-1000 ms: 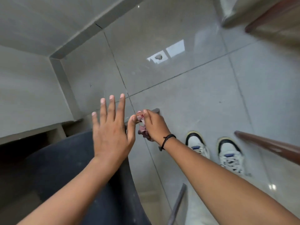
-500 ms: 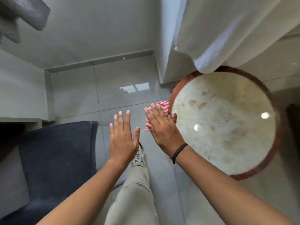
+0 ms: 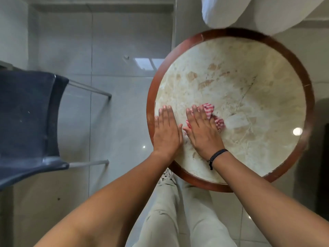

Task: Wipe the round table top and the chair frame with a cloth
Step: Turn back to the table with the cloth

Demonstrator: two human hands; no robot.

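Note:
The round table top [image 3: 240,90] is beige marble with a dark red-brown wooden rim. A red-and-white striped cloth [image 3: 211,113] lies crumpled on its left half. My right hand [image 3: 203,130] lies flat on the cloth, pressing it onto the marble, and only the cloth's far and right edges show. My left hand [image 3: 167,129] rests flat with fingers straight on the table's left edge, holding nothing. The chair [image 3: 28,118] stands to the left, dark blue seat with thin grey metal frame legs [image 3: 89,90].
White bedding [image 3: 249,11] hangs over the table's far side. The floor [image 3: 114,50] is glossy grey tile. My legs in light trousers and one white shoe [image 3: 166,176] stand at the table's near edge. A dark shape sits at the far right.
My view swung from the floor and chair up to the table. My right hand carried the cloth from the table's edge onto the marble, and my left hand came down onto the rim.

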